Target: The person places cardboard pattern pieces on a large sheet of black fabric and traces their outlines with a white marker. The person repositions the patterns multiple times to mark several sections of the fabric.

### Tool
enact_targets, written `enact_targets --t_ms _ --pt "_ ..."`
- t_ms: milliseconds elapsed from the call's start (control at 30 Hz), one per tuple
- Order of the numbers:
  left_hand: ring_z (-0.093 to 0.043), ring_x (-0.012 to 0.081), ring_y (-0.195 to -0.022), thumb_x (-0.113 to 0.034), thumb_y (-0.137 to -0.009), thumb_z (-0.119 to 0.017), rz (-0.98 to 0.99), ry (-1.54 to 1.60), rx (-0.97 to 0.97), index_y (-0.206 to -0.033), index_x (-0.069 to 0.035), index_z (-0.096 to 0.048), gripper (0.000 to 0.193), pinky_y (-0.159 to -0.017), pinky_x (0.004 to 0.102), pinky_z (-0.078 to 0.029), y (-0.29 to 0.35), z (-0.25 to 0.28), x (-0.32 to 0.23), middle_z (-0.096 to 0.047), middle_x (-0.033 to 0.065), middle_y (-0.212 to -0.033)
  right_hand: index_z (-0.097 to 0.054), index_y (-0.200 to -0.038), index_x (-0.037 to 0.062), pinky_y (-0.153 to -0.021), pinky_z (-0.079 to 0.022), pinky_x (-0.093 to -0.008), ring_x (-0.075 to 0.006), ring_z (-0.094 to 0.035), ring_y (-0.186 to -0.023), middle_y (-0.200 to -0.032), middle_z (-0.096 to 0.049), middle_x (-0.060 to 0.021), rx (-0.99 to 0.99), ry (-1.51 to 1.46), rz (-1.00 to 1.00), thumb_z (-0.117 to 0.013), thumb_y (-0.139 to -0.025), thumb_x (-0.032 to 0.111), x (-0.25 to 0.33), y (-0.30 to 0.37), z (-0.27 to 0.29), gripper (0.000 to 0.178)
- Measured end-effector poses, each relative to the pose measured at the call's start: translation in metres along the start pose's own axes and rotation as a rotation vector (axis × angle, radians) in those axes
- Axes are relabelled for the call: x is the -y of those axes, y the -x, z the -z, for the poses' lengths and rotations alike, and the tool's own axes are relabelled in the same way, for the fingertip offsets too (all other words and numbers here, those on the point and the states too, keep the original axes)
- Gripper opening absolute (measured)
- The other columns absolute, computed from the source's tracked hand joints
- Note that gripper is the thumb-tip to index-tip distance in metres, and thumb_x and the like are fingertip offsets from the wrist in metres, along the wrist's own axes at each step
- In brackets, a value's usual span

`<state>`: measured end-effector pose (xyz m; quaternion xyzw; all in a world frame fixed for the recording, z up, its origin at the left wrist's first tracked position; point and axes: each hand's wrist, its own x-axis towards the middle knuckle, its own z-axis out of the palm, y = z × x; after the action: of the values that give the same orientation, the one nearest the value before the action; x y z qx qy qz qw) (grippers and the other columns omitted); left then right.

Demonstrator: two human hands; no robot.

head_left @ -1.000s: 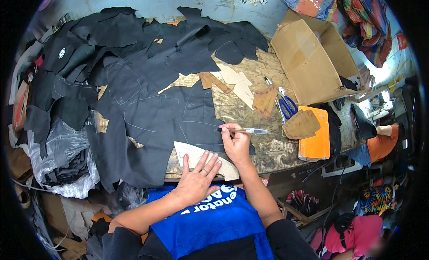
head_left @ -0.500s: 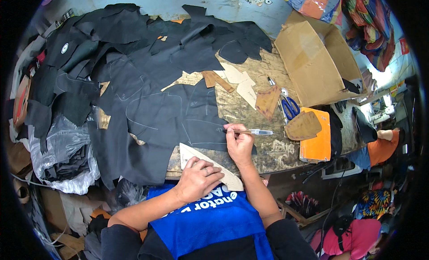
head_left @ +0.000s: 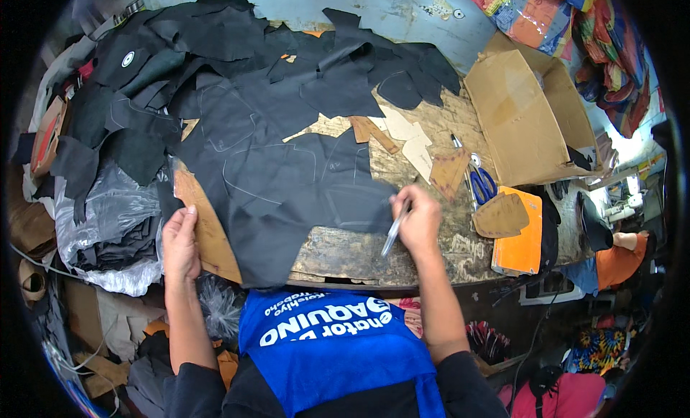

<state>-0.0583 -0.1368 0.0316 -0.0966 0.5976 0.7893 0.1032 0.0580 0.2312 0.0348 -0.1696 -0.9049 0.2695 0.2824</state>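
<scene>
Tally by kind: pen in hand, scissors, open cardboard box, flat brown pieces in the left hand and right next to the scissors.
Pen in the right hand: 1
Scissors: 1
Open cardboard box: 1
Flat brown pieces: 3 (one in the left hand, two next to the scissors)
Total: 6

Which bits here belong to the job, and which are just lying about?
Job:
- black material with pale outlines
- pen, in right hand
- brown curved piece, in left hand

Seemingly lying about:
- cardboard box
- orange-covered item
</scene>
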Motion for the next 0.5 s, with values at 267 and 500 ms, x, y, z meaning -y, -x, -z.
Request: enact_targets --t_ms 267,500 --pt "-0.055 0.0064 -0.058 -0.015 -0.091 -0.060 -0.022 -0.271 0.116 -0.095 0.002 -0.060 0.017 -0.054 0.0193 -0.043 -0.004 -0.060 0.043 -0.063 0.0014 -0.078 -0.062 -0.080 0.0032 -0.059 -0.047 -0.0378 -0.0283 -0.060 -0.065 -0.075 -0.064 -0.0130 -0.220 0.465 0.151 -0.075 -0.070 0.011 -0.060 -0.080 0.046 0.019" --pt "-0.058 0.0343 -0.088 -0.017 -0.075 -0.072 -0.528 -1.159 -0.171 -0.078 0.003 -0.064 0.022 -0.080 0.0392 -0.044 -0.010 -0.033 0.011 -0.061 0.0189 -0.094 -0.064 -0.084 0.0067 -0.081 -0.047 -0.0385 -0.0302 -0.059 -0.091 -0.086 -0.064 -0.0114 0.114 -0.150 0.107 -0.074 -0.070 0.014 0.000 -0.002 0.006 0.019"
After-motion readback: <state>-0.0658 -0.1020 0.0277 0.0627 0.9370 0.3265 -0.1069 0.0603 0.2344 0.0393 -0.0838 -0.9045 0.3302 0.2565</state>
